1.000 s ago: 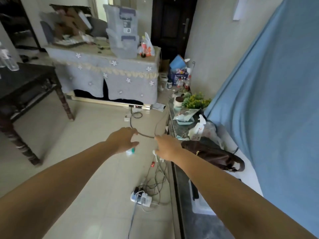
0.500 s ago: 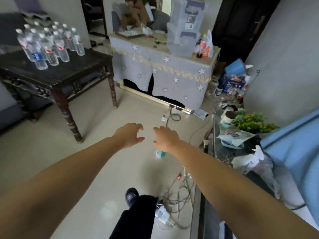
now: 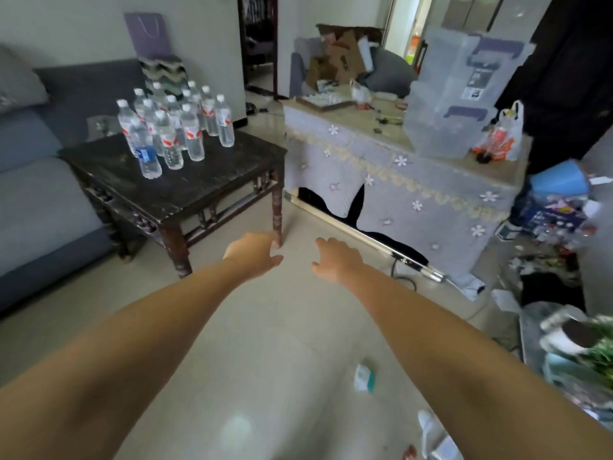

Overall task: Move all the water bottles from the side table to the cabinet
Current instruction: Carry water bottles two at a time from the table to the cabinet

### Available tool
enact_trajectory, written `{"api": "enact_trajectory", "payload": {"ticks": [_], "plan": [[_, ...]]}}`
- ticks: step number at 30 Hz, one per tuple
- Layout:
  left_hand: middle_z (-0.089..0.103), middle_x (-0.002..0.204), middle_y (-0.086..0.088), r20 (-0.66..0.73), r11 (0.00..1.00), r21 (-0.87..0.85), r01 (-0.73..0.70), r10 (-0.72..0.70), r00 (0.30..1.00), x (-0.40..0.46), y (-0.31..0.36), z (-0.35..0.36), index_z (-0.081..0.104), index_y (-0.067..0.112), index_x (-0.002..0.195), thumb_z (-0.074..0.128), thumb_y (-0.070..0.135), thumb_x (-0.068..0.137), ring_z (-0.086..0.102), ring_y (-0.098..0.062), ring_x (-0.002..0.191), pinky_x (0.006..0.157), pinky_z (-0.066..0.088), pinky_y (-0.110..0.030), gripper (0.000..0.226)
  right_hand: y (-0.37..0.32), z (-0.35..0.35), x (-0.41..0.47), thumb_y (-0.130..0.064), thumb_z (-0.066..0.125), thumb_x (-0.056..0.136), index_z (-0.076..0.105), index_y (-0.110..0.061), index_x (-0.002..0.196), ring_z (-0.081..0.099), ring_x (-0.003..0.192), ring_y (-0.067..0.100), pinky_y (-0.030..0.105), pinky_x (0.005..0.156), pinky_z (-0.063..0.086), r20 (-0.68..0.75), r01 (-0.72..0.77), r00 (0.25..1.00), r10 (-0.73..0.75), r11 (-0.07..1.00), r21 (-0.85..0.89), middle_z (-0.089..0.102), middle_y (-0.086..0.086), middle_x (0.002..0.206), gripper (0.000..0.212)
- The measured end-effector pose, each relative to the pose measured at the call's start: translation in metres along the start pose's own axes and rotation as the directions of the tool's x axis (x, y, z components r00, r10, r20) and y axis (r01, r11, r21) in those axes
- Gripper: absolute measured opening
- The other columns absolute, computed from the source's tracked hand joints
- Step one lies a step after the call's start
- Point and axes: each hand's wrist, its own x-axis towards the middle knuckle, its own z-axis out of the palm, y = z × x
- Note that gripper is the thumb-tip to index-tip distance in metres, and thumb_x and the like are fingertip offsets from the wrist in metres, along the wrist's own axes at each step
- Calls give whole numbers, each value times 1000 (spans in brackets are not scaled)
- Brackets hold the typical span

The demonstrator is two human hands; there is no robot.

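Observation:
Several clear water bottles [image 3: 172,131] with white caps stand upright in a cluster on the far left part of a dark wooden side table [image 3: 205,180]. One at the front carries a blue label [image 3: 146,154]; the others have red-and-white labels. My left hand [image 3: 253,252] is stretched out in front of me, open and empty, level with the table's near right leg and well short of the bottles. My right hand [image 3: 335,260] hovers beside it over the floor, fingers apart, holding nothing.
A grey sofa [image 3: 36,194] runs behind the side table. A cabinet draped in flowered grey cloth [image 3: 398,180] bears clear storage boxes [image 3: 454,104] and clutter. Boxes and litter [image 3: 557,214] crowd the right wall. A small carton [image 3: 364,378] lies on the tiled floor.
The view has swung left, from the low bench by the blue cloth to the side table with its bottles. Both empty hands have stayed stretched out in front.

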Motion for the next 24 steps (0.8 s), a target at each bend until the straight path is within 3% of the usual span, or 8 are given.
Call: {"api": "enact_trajectory", "payload": {"ticks": [12,17,24], "plan": [[57,126,-9,-50,974,-62,216,-219,974,188,-103,-29,52,17,126,60,35,87,55,-29,114,94,48,-41,43,-40,-32,252,-36,54,92,46,-19,136,52,124,32,42,98,43,41,165,984,-172,977,138,53,10,135,48],[60,120,-11,-49,916,-150,373,-383,922,272,-144,-41,54,15,123,61,35,86,59,-29,107,92,51,-42,42,-54,-54,369,-32,53,92,47,-14,129,52,122,32,43,96,44,47,294,953,-300,950,103,57,11,126,42],[59,121,-7,-53,781,-310,542,-583,811,335,-208,-56,52,19,126,61,34,87,60,-25,105,91,51,-37,42,-110,-75,486,-33,55,93,42,-15,135,51,122,35,45,97,46,110,423,896,-429,903,80,51,13,130,48]]}}
